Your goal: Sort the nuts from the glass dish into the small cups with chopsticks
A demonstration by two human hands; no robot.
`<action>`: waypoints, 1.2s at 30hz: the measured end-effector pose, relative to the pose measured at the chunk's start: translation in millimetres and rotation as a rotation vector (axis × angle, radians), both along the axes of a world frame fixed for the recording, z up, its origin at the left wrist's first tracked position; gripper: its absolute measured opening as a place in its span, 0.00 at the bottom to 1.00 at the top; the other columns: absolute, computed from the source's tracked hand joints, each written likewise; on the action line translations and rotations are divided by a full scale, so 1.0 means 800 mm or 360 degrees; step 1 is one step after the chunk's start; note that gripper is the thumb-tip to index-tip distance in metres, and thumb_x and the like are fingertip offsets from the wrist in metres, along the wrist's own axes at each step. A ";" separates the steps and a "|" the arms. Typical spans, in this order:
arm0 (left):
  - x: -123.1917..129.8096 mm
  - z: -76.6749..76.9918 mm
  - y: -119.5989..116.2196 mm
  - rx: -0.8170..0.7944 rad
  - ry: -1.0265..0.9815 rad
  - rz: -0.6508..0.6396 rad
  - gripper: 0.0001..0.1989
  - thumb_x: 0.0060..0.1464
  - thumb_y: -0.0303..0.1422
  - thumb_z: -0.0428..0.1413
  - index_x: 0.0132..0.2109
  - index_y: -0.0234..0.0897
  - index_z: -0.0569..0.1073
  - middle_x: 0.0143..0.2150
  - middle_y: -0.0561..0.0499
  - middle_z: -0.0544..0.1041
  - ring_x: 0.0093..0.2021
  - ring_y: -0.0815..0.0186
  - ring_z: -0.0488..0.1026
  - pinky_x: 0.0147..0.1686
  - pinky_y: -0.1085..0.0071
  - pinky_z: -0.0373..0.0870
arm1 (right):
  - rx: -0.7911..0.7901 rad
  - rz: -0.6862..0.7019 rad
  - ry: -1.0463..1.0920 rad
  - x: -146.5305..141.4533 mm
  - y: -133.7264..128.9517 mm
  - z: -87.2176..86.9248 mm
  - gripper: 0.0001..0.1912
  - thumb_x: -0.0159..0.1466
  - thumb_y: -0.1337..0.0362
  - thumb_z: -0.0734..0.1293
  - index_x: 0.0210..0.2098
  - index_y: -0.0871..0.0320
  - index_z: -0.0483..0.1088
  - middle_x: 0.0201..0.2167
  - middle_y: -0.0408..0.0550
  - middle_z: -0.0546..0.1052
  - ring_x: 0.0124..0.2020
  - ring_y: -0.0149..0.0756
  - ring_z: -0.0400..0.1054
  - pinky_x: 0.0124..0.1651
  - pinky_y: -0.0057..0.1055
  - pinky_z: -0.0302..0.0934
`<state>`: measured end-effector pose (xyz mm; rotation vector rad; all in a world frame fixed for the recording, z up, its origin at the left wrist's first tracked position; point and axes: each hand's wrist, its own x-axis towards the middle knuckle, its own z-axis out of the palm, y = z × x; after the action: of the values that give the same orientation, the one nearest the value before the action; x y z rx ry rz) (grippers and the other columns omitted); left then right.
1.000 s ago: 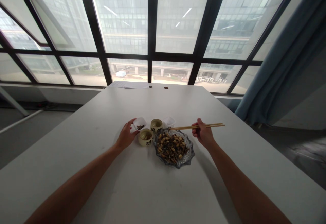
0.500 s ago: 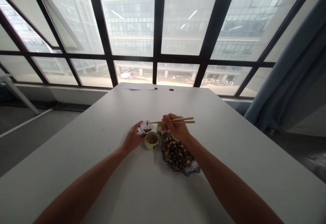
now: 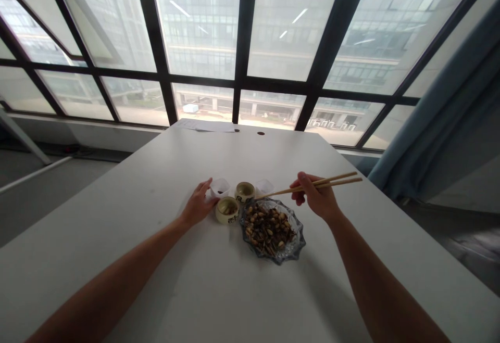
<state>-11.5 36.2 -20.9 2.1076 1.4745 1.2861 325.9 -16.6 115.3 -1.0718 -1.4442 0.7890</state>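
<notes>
Head view: a person's two bare hands work above a wide, white, smooth counter [image 3: 250, 296] before tall, dark-framed windows [image 3: 277, 30]. At centre sits a clear, scalloped glass bowl [image 3: 297, 248], heaped with dark, striped seeds and pale tan nuts [image 3: 269, 228]. The right hand [image 3: 317, 197] pinches two long, slim wooden chopsticks [image 3: 338, 180] between thumb and fingers; their tips meet near the bowl's far-left rim, too small to tell whether they hold anything. The left hand [image 3: 198, 205] curls thumb and fingers around the left side of a small, white, angular cup [image 3: 222, 183] with a few dark pieces inside. Just beside it stand two round, cream ceramic cups with black characters, one nearer [image 3: 226, 213], one farther [image 3: 245, 192]. Another small, whitish cup [image 3: 265, 186] stands behind the bowl.
</notes>
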 end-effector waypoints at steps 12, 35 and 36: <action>0.000 0.016 -0.012 -0.0116 -0.0257 0.0120 0.21 0.55 0.48 0.56 0.49 0.38 0.66 0.32 0.55 0.70 0.30 0.67 0.73 0.33 0.68 0.74 | -0.0253 0.0180 -0.0200 0.029 -0.008 -0.022 0.33 0.55 0.34 0.67 0.23 0.61 0.74 0.13 0.46 0.73 0.12 0.27 0.63 0.13 0.22 0.56; 0.006 0.026 -0.050 -0.0184 0.0293 -0.0508 0.46 0.42 0.49 0.67 0.64 0.38 0.61 0.62 0.38 0.70 0.61 0.47 0.69 0.61 0.51 0.66 | -0.0252 0.0163 -0.0024 0.008 -0.021 -0.039 0.31 0.56 0.35 0.67 0.22 0.59 0.73 0.13 0.45 0.73 0.11 0.29 0.63 0.13 0.24 0.57; 0.008 0.025 -0.050 -0.0180 0.0308 -0.0478 0.45 0.43 0.48 0.67 0.64 0.39 0.61 0.62 0.39 0.71 0.61 0.48 0.69 0.61 0.52 0.66 | -0.0263 0.0115 0.0033 0.010 -0.018 -0.040 0.31 0.55 0.35 0.67 0.21 0.60 0.73 0.12 0.45 0.72 0.10 0.28 0.62 0.12 0.24 0.56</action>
<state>-5.3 -4.1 -0.6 2.3199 1.2055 0.8929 333.7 -30.9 83.3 -1.1371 -1.4256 0.9827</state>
